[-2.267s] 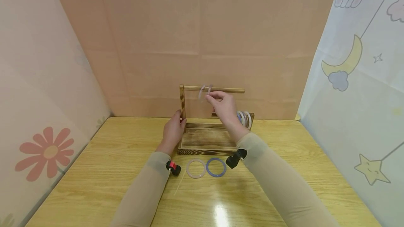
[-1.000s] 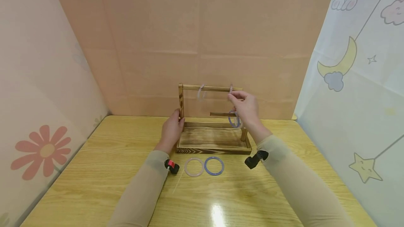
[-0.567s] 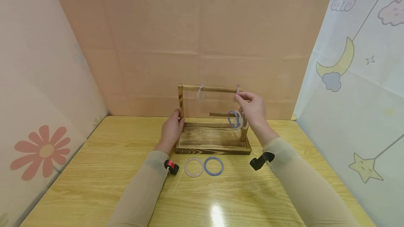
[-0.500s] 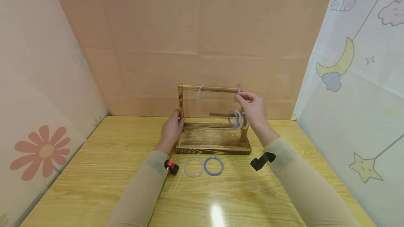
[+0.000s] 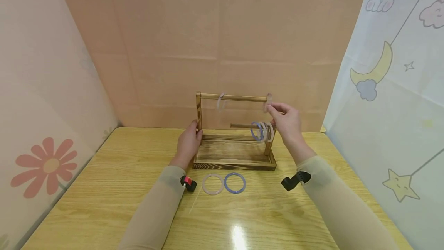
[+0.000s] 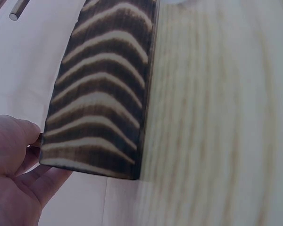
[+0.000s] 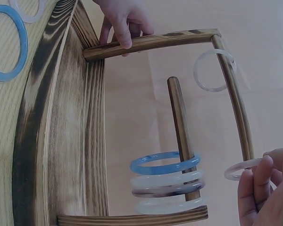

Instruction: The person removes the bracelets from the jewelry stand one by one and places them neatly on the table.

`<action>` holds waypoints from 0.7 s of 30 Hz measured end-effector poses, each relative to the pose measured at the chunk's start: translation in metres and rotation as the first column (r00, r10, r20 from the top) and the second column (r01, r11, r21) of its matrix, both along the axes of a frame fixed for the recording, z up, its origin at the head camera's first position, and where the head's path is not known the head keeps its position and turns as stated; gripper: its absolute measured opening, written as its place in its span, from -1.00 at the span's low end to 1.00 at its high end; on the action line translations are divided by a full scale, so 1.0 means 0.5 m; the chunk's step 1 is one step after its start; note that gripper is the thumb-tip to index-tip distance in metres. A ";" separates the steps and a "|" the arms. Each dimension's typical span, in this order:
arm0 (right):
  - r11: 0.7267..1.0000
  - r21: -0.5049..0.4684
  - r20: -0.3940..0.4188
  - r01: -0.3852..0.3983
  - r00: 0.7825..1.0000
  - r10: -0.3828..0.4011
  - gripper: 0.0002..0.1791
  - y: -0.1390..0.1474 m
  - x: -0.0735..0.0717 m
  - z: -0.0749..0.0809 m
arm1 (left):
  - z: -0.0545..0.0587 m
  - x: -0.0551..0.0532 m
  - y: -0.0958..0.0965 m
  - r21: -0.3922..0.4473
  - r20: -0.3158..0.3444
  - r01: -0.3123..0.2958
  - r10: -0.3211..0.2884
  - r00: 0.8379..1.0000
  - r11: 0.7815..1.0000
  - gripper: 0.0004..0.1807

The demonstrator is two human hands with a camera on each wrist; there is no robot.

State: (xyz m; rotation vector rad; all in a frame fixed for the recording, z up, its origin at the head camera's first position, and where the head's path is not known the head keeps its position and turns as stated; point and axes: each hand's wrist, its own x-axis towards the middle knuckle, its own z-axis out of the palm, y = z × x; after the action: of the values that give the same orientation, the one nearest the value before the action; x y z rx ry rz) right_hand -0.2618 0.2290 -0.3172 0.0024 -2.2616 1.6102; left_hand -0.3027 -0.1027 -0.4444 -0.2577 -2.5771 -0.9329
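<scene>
My right hand (image 5: 286,120) pinches a pale translucent bangle (image 5: 269,98) between thumb and fingers, right at the free end of the upper rod (image 5: 243,98). In the right wrist view that bangle (image 7: 236,173) overlaps the rod's tip. Another pale bangle (image 7: 203,70) hangs nearer the rod's fixed end. My left hand (image 5: 189,142) grips the left post (image 5: 199,111) of the wooden rack; in the right wrist view its thumb and fingers (image 7: 125,37) lie round that post. Several bangles, a blue one (image 7: 146,165) outermost, hang on the lower rod (image 7: 177,103).
The rack's shallow tray base (image 5: 232,152) stands on the wood-grain table (image 5: 138,165). In front of it lie a pale pink bangle (image 5: 204,190) and a blue bangle (image 5: 226,187), side by side. A pinkish-tan backdrop (image 5: 166,49) rises behind.
My right hand has carried the pinched bangle rightward along the upper rod, from its middle to the free end. The left hand stays on the post; the other hanging bangle stays put.
</scene>
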 end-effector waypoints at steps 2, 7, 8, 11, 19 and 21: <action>1.000 -0.012 -0.001 -0.001 1.000 0.001 -0.60 0.005 0.003 0.000 | 0.001 0.000 0.000 -0.003 0.002 0.000 0.000 1.000 1.000 -0.54; 0.999 -0.045 -0.006 0.004 1.000 -0.005 -0.59 0.015 0.012 -0.004 | 0.000 0.000 0.000 -0.003 0.004 -0.004 0.004 1.000 1.000 -0.55; 0.999 -0.050 -0.007 0.006 1.000 -0.007 -0.60 0.017 0.013 -0.005 | 0.000 0.000 0.000 -0.002 0.005 -0.004 0.004 1.000 1.000 -0.56; 0.997 -0.072 -0.011 0.002 1.000 -0.003 -0.57 0.022 0.019 -0.007 | 0.001 0.001 0.001 -0.002 0.010 -0.006 0.006 1.000 1.000 -0.57; 0.988 -0.156 -0.008 0.000 1.000 -0.001 -0.60 0.029 0.043 -0.002 | 0.004 0.002 0.002 0.003 0.015 -0.009 0.009 1.000 1.000 -0.56; 0.985 -0.172 -0.006 0.000 1.000 -0.001 -0.66 0.031 0.049 -0.003 | 0.005 0.003 0.002 0.005 0.012 -0.005 0.005 1.000 1.000 -0.57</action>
State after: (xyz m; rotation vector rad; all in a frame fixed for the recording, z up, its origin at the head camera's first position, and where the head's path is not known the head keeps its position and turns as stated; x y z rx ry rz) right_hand -0.2373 0.2447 -0.3186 -0.0368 -2.1101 1.7976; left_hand -0.3014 -0.1017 -0.4418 -0.2447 -2.5847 -0.9414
